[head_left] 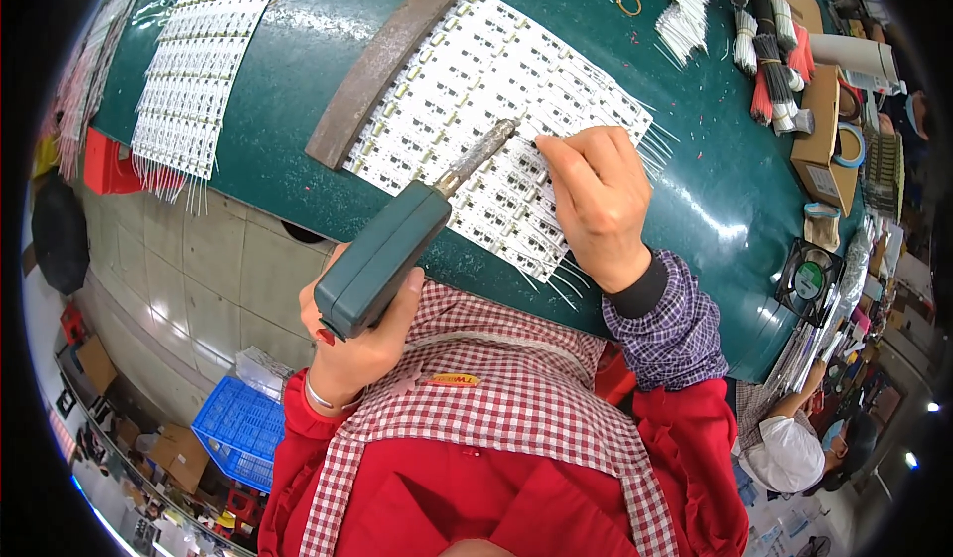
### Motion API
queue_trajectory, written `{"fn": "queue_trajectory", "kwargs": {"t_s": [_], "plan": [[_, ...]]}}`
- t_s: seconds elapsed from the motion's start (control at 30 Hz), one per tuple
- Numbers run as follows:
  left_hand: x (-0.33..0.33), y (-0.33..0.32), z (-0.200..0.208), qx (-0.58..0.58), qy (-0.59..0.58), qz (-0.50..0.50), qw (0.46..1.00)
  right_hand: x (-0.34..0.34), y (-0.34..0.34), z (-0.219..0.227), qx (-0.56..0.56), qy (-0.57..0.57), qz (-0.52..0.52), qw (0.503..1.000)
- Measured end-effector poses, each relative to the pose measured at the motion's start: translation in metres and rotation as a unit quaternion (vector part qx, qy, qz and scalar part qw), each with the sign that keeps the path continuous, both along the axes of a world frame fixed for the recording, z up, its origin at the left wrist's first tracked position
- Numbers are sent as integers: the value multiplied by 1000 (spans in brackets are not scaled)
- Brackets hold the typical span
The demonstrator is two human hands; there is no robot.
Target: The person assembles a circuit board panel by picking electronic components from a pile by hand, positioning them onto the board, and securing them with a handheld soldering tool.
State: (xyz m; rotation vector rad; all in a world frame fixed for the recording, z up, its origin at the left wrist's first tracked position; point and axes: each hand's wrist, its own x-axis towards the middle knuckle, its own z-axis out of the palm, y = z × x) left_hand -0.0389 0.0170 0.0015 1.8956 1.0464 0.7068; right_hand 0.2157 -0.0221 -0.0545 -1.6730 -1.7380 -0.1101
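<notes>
My left hand (364,334) is wrapped around a dark green soldering gun (385,256). Its metal tip points up and right, over a large white panel of small circuit boards (467,70). Just right of that tip, my right hand (603,200) is closed in a pinch above the panel. What lies between its thumb and forefinger is too small to make out; a small dark spot shows at the fingertips. Thin white wires (655,145) stick out from the panel's right and lower edges. A brown bar (387,66) lies along the panel's left edge.
Another wired board panel (204,70) overhangs the green table's (283,90) left edge. White wires (683,19) and wire bundles (769,66) lie at the far right, near a cardboard box (822,145) and small fan (809,277). A blue crate (236,433) stands below left. Another person (789,450) sits at right.
</notes>
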Motion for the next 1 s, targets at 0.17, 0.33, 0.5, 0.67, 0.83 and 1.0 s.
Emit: {"fn": "queue_trajectory", "kwargs": {"t_s": [0.17, 0.33, 0.5, 0.67, 0.83, 1.0], "plan": [[0, 1, -1, 1, 11, -18, 1000, -1, 0, -1, -15, 14, 3, 1000], [0, 2, -3, 17, 23, -38, 999, -1, 0, -3, -16, 15, 3, 1000], [3, 2, -3, -8, 17, -21, 1000, 0, 1, -3, -16, 9, 2, 1000], [4, 1, -3, -16, 7, -17, 1000, -1, 1, 1, -29, 10, -6, 1000], [1, 0, -5, 27, 17, -26, 999, -1, 1, 0, -24, 8, -6, 1000], [3, -1, -1, 19, 16, -15, 1000, -1, 2, 0, -21, 8, -6, 1000]]}}
